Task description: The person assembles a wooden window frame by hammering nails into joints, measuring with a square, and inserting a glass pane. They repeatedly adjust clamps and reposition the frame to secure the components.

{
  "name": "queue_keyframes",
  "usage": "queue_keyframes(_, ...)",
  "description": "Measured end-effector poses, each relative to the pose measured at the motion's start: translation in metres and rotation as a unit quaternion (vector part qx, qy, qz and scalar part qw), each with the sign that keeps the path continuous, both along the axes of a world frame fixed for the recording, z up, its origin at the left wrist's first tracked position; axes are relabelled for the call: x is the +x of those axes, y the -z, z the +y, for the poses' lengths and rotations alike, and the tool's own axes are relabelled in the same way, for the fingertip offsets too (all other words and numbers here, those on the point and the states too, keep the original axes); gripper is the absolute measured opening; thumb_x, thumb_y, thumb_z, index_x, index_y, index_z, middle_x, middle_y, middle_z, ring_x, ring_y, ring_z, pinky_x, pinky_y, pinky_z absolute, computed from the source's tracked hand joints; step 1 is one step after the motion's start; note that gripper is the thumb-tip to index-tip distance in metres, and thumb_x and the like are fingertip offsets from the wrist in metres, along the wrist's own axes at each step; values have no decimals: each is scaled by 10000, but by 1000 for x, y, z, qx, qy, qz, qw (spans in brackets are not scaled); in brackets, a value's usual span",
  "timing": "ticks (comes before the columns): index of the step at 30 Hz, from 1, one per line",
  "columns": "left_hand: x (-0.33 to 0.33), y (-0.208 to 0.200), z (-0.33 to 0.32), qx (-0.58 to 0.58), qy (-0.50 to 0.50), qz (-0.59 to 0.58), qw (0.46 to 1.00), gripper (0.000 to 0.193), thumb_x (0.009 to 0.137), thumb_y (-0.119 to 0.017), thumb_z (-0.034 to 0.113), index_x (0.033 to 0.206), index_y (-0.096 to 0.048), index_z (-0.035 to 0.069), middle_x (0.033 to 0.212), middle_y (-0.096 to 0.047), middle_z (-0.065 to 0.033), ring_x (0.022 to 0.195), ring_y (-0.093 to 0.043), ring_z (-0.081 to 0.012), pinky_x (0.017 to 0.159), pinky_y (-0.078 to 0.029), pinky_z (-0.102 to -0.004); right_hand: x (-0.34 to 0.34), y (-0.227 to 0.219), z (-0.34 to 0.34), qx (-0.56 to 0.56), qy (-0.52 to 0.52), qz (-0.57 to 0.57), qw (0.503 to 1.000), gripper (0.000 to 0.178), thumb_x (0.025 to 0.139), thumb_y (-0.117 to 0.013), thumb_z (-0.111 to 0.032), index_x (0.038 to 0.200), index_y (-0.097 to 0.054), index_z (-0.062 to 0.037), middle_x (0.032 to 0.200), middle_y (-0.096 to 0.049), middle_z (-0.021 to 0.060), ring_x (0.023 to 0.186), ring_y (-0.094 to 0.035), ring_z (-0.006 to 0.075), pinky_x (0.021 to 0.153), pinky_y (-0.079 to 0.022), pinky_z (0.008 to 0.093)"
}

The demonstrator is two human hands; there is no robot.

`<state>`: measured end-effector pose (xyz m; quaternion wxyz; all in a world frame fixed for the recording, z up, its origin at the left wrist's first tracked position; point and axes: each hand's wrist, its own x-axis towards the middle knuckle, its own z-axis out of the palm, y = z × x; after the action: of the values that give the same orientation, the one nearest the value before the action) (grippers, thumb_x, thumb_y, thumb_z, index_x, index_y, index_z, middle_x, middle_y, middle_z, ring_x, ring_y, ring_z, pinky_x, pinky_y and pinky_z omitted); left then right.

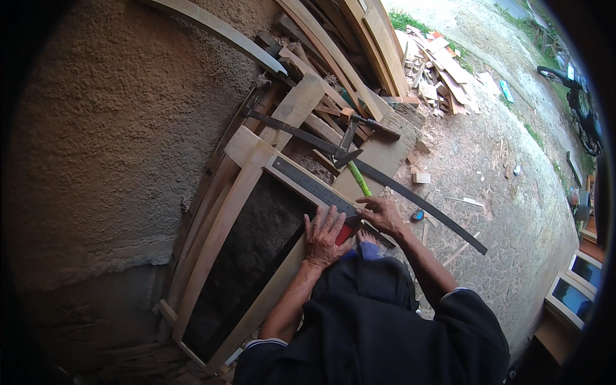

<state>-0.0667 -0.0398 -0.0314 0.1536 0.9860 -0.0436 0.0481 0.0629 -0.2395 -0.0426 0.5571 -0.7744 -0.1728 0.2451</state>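
A wooden frame (221, 221) with curved sides lies in front of me, dark inside its opening. A dark metal ruler (308, 186) rests along its far crosspiece. My left hand (324, 237) is flat at the frame's right corner, fingers spread by the ruler's near end. Beside it shows a red piece (346, 233), partly hidden by the hand. My right hand (383, 215) is at the same corner with its fingers bent together; what they pinch, if anything, is hidden. Just beyond it a bright green handle-like piece (359, 178) lies by a long black bar clamp (420, 204).
A rough wall (122, 128) rises on the left. Stacked boards (353, 45) and a heap of wood offcuts (443, 70) lie beyond. A small block (421, 178) and a blue-black round object (418, 215) are on the ground at right. A motorcycle (581, 106) stands far right.
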Motion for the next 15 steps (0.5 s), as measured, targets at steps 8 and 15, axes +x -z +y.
queue_keyframes(8,2,1,0,-2,-4,12,1000,756,830,-693,555,1473,-557,182,1597,-428,-128,1494,-321,-423,1166,-194,-720,-11,2,9,35,22,88,995,274,935,-717,-146,1200,-741,-82,923,-765,125,848,-704,153,780,-563,328)
queue_keyframes(15,3,0,-2,9,-8,14,1000,749,848,-664,581,1480,-551,195,1598,-428,-118,1488,-324,-418,1164,-207,-714,0,-6,9,5,-23,61,998,236,957,-692,-145,1179,-700,-66,945,-739,88,883,-680,140,801,-549,316)
